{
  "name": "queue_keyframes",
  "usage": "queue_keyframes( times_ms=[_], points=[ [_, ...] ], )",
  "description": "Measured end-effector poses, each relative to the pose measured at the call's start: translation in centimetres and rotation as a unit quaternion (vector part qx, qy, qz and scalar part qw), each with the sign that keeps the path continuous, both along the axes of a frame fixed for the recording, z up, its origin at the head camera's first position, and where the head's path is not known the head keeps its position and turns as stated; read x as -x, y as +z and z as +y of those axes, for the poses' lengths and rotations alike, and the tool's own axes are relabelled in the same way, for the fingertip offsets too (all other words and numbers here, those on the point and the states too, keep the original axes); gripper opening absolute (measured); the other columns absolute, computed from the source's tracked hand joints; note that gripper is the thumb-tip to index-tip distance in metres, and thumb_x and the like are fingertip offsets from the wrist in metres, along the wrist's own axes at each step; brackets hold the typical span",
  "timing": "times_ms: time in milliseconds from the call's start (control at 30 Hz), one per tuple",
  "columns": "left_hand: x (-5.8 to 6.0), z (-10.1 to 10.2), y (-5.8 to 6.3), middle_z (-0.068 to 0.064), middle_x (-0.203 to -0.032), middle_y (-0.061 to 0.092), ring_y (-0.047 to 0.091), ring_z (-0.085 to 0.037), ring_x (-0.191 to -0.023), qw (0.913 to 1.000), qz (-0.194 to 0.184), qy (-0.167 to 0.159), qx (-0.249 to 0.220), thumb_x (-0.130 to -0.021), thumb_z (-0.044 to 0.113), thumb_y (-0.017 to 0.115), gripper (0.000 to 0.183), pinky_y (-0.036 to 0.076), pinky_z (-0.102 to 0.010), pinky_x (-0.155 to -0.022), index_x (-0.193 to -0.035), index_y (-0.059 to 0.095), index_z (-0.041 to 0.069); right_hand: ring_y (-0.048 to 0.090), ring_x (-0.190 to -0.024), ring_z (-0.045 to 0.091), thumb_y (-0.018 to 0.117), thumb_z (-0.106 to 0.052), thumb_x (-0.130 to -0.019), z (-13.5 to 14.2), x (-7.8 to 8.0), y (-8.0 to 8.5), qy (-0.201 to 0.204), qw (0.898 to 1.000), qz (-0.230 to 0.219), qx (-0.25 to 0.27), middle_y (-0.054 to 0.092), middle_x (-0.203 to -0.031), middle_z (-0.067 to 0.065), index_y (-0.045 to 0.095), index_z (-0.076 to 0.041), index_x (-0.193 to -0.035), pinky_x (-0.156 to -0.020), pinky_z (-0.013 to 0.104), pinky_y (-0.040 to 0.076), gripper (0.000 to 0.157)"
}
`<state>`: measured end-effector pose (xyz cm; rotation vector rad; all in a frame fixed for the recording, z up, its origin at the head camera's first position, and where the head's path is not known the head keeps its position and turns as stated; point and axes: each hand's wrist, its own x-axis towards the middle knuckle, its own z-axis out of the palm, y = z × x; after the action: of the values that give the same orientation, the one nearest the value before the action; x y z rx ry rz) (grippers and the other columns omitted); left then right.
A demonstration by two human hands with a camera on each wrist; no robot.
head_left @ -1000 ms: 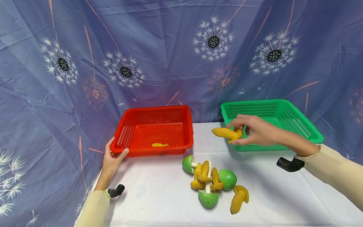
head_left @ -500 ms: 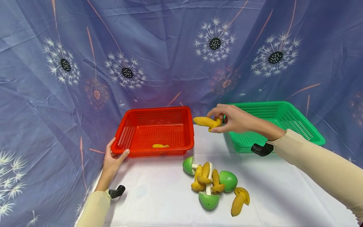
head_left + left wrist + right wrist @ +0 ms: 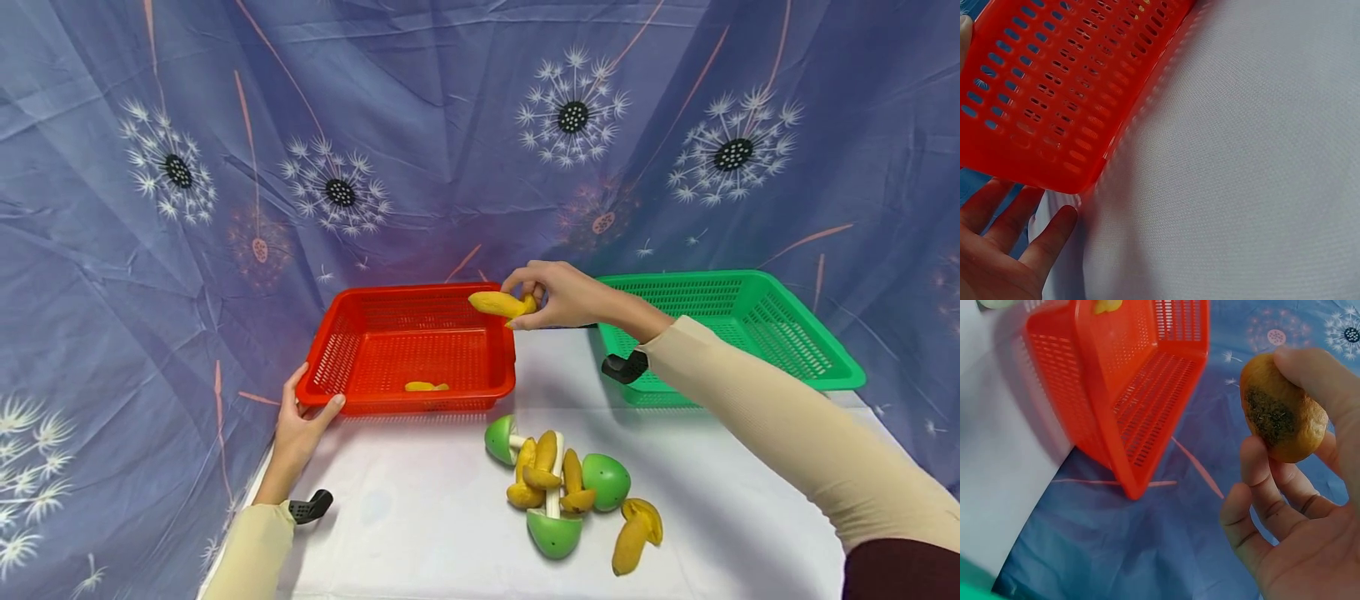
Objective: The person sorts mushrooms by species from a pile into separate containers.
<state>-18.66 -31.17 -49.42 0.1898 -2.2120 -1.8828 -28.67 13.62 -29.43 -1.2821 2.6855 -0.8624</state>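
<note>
My right hand (image 3: 558,296) pinches a yellow mushroom (image 3: 491,303) by its cap end, stem pointing left, over the right rim of the red basket (image 3: 450,399). The right wrist view shows the rounded mushroom cap (image 3: 1282,409), with a dark patch, between thumb and fingers. At the basket's front left corner, my left hand (image 3: 295,437) grips the rim, thumb in front and fingers along the side. In the left wrist view, the fingers (image 3: 1054,240) lie just under that corner. Inside the basket is a small yellow mushroom (image 3: 425,387).
A green basket (image 3: 847,377) stands at the back right, beneath the right forearm. Yellow mushrooms (image 3: 542,462) and green-capped mushrooms (image 3: 555,535) lie piled on the white cloth (image 3: 420,508). One yellow mushroom (image 3: 632,543) lies apart, to their right. A blue curtain (image 3: 450,167) hangs behind.
My right hand has carried the yellow mushroom left and slightly upward, from the green basket's near left side to the red basket's right rim. The left hand has stayed at its corner.
</note>
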Motion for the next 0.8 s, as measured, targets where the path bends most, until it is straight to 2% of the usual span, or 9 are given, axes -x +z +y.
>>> queue_keyframes(
  times_ms=[400,633,800],
  points=[
    [0.2,0.0,-0.2,-0.017,-0.154,0.043,0.048,-0.029,-0.134,1.0000,0.005,-0.001,-0.001,-0.092,0.010,0.078,0.094,0.046,-0.008,-0.090,-0.164,0.021,0.030,0.055,-0.079,0.020,0.084,-0.031,-0.087,-5.0,3.2,-1.8,-0.005,1.000,-0.020,0.000,0.063,-0.101,0.007,0.068,-0.012,-0.127,-0.074,0.035,0.048,0.047],
    [0.3,-0.1,-0.6,-0.018,-0.153,0.044,0.049,-0.030,-0.132,0.9999,0.012,-0.003,-0.005,-0.092,0.007,0.078,0.094,0.047,-0.009,-0.090,-0.164,0.021,0.028,0.062,-0.084,0.021,0.084,-0.029,-0.087,-8.2,4.4,-3.4,-0.010,1.000,-0.029,0.000,0.068,-0.101,0.007,0.070,-0.012,-0.125,-0.079,0.034,0.053,0.044],
    [0.3,-0.2,-0.5,-0.018,-0.153,0.045,0.050,-0.028,-0.131,0.9998,0.016,-0.003,-0.007,-0.092,0.007,0.077,0.093,0.047,-0.010,-0.091,-0.164,0.022,0.028,0.064,-0.092,0.022,0.085,-0.028,-0.087,-10.3,5.1,-4.4,-0.012,0.999,-0.036,0.004,0.070,-0.108,0.008,0.070,-0.012,-0.126,-0.086,0.037,0.054,0.045]
  ],
)
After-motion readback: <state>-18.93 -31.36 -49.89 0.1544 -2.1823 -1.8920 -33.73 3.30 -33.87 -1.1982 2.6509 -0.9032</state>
